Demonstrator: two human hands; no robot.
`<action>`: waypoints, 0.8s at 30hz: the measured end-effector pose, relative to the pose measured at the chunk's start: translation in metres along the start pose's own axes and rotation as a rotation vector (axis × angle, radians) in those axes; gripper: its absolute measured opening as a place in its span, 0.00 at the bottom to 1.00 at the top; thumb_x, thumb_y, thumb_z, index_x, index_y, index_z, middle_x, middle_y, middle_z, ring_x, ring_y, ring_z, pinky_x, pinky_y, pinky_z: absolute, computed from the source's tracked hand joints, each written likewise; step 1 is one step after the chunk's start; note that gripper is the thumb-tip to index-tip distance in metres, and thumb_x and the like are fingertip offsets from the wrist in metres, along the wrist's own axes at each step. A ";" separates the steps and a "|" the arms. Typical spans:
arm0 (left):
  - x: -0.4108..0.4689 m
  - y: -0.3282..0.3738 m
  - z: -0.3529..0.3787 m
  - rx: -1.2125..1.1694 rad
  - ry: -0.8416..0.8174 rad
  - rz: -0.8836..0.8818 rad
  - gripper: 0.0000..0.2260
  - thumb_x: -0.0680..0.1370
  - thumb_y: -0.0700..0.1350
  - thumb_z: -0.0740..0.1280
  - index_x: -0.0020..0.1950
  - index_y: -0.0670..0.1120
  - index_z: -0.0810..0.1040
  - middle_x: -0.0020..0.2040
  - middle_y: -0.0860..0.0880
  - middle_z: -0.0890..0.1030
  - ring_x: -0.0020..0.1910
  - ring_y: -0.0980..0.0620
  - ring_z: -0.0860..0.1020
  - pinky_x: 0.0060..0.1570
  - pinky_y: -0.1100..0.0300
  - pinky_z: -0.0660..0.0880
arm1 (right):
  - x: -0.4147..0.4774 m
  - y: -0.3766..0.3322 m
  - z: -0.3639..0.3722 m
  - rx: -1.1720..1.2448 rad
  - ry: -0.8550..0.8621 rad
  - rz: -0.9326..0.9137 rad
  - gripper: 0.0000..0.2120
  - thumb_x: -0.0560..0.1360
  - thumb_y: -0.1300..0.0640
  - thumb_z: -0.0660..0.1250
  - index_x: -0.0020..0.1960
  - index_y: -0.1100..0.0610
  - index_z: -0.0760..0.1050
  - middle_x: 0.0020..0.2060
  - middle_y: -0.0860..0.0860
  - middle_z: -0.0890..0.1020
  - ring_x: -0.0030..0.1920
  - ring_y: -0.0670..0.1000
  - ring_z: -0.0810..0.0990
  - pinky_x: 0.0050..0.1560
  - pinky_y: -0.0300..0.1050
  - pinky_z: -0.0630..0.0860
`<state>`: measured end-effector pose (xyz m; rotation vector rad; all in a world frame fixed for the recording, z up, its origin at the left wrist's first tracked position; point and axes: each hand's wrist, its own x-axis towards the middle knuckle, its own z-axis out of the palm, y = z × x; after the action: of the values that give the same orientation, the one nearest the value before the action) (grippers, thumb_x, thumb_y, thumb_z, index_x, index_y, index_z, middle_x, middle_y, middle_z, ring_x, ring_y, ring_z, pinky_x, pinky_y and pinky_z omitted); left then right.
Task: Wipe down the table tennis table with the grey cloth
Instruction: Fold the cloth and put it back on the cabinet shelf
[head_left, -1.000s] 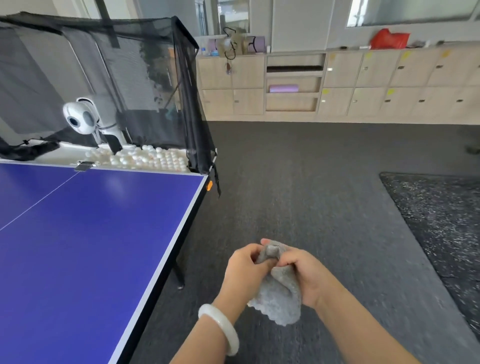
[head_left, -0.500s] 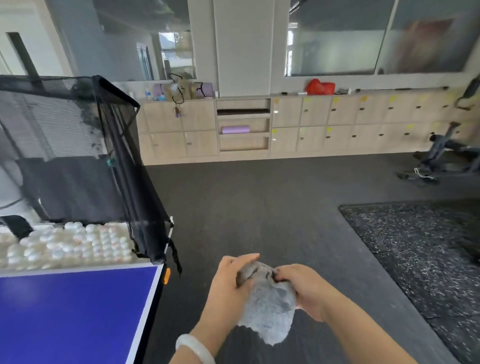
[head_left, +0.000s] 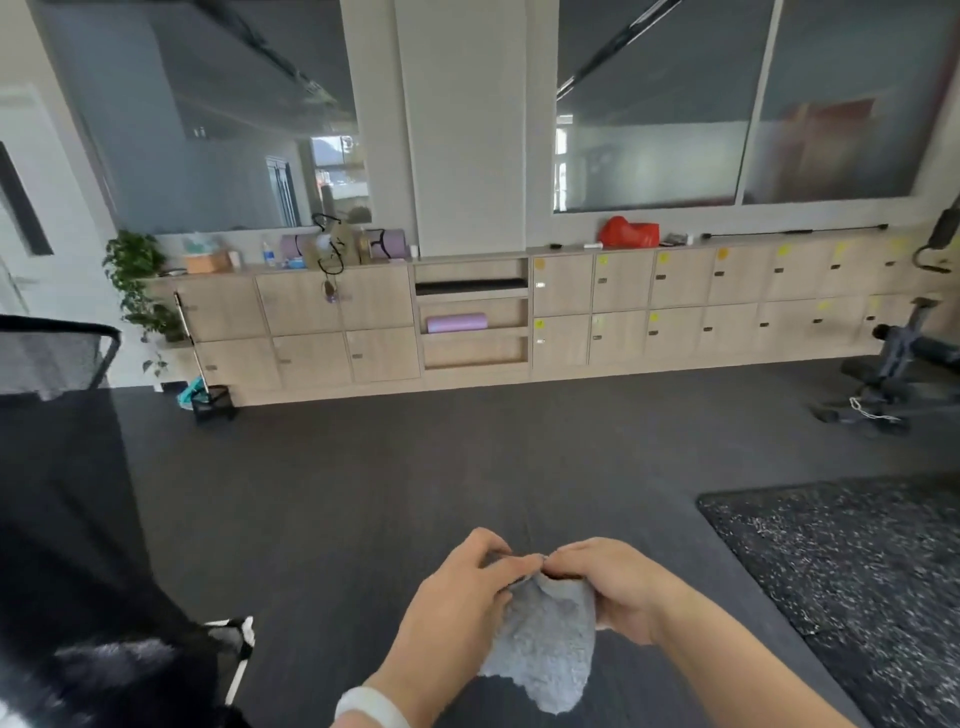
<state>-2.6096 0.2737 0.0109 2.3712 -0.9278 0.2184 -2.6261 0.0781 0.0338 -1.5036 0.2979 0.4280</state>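
left hand (head_left: 457, 597) pinched top edge of fuzzy grey cloth (head_left: 545, 644) | right hand (head_left: 618, 592) gripped same edge, fingers (head_left: 576, 553) curled over it | cloth hung below both hands, above dark grey floor (head_left: 363, 493) (white bangle (head_left: 371, 704) on left wrist)

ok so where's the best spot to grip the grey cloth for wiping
Probably the bunched top edge of the grey cloth, coming from above: the left hand and right hand both pinch it there, and the rest hangs loose below.
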 end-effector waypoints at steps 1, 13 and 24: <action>0.024 -0.007 0.000 0.023 -0.003 0.001 0.16 0.82 0.52 0.57 0.69 0.65 0.69 0.60 0.63 0.67 0.54 0.61 0.73 0.52 0.69 0.71 | 0.019 -0.017 -0.011 -0.011 -0.017 -0.008 0.03 0.78 0.65 0.63 0.48 0.61 0.75 0.39 0.54 0.81 0.34 0.48 0.80 0.35 0.39 0.77; 0.286 -0.159 -0.012 0.190 -0.035 -0.110 0.08 0.81 0.50 0.62 0.46 0.57 0.64 0.46 0.58 0.69 0.44 0.58 0.71 0.46 0.59 0.71 | 0.275 -0.196 -0.092 -0.444 -0.060 -0.144 0.09 0.76 0.65 0.65 0.53 0.59 0.80 0.41 0.51 0.80 0.37 0.46 0.77 0.34 0.39 0.75; 0.548 -0.352 -0.062 0.205 -0.084 0.017 0.08 0.84 0.44 0.58 0.48 0.55 0.60 0.51 0.53 0.71 0.39 0.55 0.71 0.34 0.63 0.62 | 0.532 -0.367 -0.127 -0.632 0.140 -0.314 0.21 0.76 0.71 0.56 0.47 0.55 0.85 0.45 0.48 0.86 0.46 0.48 0.83 0.40 0.37 0.80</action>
<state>-1.9640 0.2047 0.0915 2.5779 -1.0078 0.2312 -1.9779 -0.0065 0.1176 -2.1641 0.0252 0.1655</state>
